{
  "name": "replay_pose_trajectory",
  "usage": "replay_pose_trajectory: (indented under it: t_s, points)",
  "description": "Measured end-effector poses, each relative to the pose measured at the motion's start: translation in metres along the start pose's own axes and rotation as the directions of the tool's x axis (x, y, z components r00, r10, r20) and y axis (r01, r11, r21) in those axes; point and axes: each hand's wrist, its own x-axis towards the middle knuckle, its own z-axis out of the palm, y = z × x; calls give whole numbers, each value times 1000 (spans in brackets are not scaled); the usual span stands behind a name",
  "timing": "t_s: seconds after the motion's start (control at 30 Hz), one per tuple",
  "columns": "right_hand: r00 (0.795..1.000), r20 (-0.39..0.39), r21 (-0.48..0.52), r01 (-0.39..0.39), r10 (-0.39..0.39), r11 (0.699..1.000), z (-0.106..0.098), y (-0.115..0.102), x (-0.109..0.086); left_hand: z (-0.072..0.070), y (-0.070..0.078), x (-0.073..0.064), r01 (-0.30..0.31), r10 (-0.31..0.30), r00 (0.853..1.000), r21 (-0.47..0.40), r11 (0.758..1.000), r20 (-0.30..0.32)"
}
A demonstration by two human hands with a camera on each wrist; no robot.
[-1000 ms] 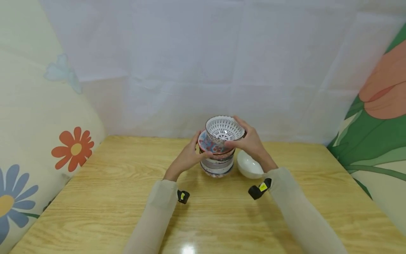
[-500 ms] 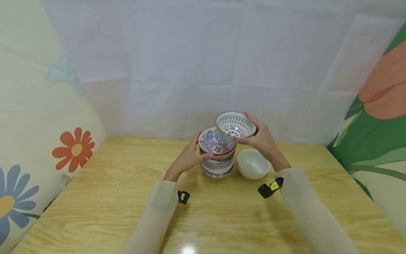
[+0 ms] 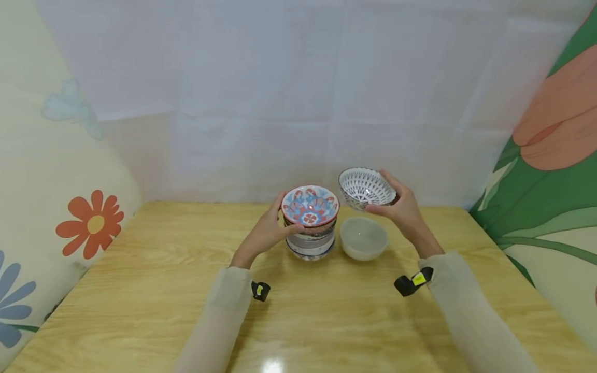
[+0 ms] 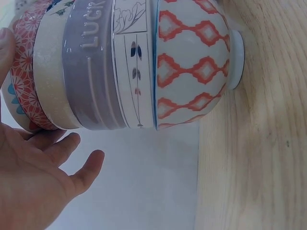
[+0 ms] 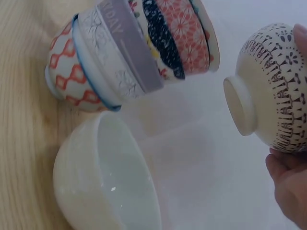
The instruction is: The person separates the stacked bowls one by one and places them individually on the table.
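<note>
My right hand [image 3: 408, 215] grips a small bowl [image 3: 366, 187] with a black-and-white pattern inside, thumb at its near rim. It is in the air, right of the stack; the right wrist view shows its plain foot and dark printed outside. My left hand [image 3: 266, 233] holds the upper side of a stack of bowls [image 3: 311, 243], thumb in front and fingers behind. A red-and-blue flowered bowl [image 3: 310, 207] tops it. Lower down come a grey bowl [image 4: 91, 67] with raised letters and a bottom bowl [image 4: 199, 67] with red diamonds.
A plain white bowl [image 3: 364, 241] stands upright on the wooden table [image 3: 317, 321], close to the stack's right and below the lifted bowl. A white cloth [image 3: 252, 103] hangs behind the table. Flower-printed panels [image 3: 559, 155] flank both sides.
My right hand has carried the patterned bowl off the top of the stack to the right, uncovering the flowered bowl and the white bowl. The left hand keeps its hold on the stack.
</note>
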Motion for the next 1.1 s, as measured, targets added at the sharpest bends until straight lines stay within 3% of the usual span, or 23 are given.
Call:
replay_pose_trajectory:
  t_s: [0.23, 0.7, 1.1]
  points:
    - [999, -38, -61, -24, 22, 998, -13, 18, -12, 2, -2, -2, -26, 26, 1000, -16, 1000, 0]
    - [994, -69, -130, -91, 83, 987, -32, 39, -32, 2, -3, -1, -3, 3, 1000, 4, 1000, -3]
    - [980, -131, -181, -171, 149, 969, -52, 71, -57, 1, 2, 1, 14, -14, 1000, 4, 1000, 2]
